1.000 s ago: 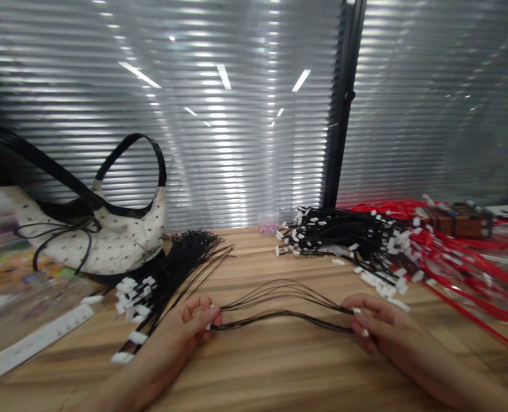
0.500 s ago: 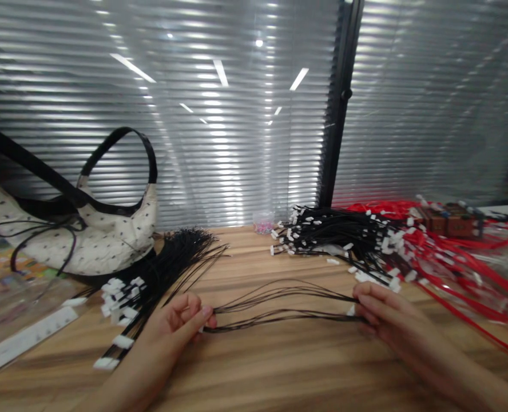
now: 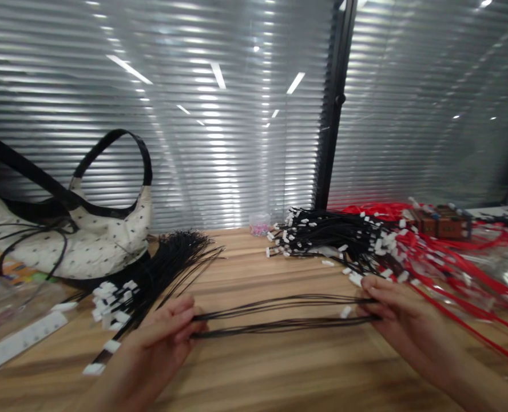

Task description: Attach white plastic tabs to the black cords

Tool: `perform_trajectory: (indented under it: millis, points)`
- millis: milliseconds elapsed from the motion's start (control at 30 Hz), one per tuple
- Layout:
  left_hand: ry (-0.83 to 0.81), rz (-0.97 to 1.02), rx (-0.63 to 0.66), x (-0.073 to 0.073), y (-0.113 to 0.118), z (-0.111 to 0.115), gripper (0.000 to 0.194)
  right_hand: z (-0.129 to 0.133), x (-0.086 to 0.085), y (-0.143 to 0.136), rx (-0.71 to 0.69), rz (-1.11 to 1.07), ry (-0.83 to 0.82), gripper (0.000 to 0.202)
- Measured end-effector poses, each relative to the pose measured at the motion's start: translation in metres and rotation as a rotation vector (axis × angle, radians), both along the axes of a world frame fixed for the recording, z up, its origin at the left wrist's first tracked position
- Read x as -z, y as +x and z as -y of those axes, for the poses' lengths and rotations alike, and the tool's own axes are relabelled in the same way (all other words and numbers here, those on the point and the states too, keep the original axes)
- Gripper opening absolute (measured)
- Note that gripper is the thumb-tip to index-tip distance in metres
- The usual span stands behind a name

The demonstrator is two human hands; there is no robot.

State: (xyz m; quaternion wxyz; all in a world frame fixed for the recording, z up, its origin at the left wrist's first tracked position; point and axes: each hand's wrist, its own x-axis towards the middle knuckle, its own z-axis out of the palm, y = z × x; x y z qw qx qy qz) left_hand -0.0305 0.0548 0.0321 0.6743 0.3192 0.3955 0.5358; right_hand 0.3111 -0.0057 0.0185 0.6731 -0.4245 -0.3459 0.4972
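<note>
A small bundle of thin black wires (image 3: 280, 313) stretches across the wooden table (image 3: 258, 372) between my two hands. My left hand (image 3: 163, 337) pinches the left end of the bundle. The right end, with a white connector (image 3: 345, 312) showing beside the fingers, is gripped by my right hand (image 3: 391, 315). The wires run almost straight and sit just above the table top.
A pile of black wires with white connectors (image 3: 151, 277) lies left of my left hand. A larger black pile (image 3: 335, 234) and red wires (image 3: 447, 257) lie at the back right. A spotted cream handbag (image 3: 78, 234), a white ruler (image 3: 18, 343) and a brown box (image 3: 440, 220) are also on the table.
My hands have drawn further apart, and the bundle between them has gone from loose and bowed to nearly straight. The view has shifted slightly to the right.
</note>
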Motion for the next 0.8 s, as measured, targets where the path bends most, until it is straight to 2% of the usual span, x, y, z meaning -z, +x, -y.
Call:
perform_trajectory:
  millis: [100, 233, 333, 400, 500, 600, 700, 800]
  points:
    - [0.004, -0.009, 0.030, 0.003, 0.002, 0.001, 0.016, 0.004, 0.008, -0.007, -0.073, 0.097, -0.015, 0.014]
    - [0.070, -0.101, 0.226, 0.009, 0.006, 0.007, 0.011, 0.013, 0.020, -0.029, -0.273, 0.304, -0.019, 0.019]
    - [0.006, -0.139, 0.291, 0.010, 0.011, 0.016, 0.011, 0.019, 0.023, -0.042, -0.456, 0.350, -0.003, 0.021]
    - [-0.062, -0.123, 0.275, 0.009, 0.014, 0.023, 0.017, 0.022, 0.023, -0.047, -0.504, 0.347, 0.008, 0.022]
    - [-0.118, -0.095, 0.240, 0.009, 0.018, 0.028, 0.025, 0.023, 0.021, -0.045, -0.499, 0.361, -0.002, 0.022]
    - [-0.127, -0.046, 0.163, 0.009, 0.016, 0.020, 0.018, 0.018, 0.018, -0.033, -0.385, 0.309, -0.051, 0.020]
    - [-0.180, 0.084, -0.006, 0.009, 0.009, 0.007, 0.012, 0.009, 0.014, -0.019, -0.202, 0.122, -0.072, 0.017]
    - [-0.209, 0.120, -0.052, 0.007, 0.005, 0.000, 0.015, 0.006, 0.011, -0.013, -0.174, -0.046, -0.137, 0.013]
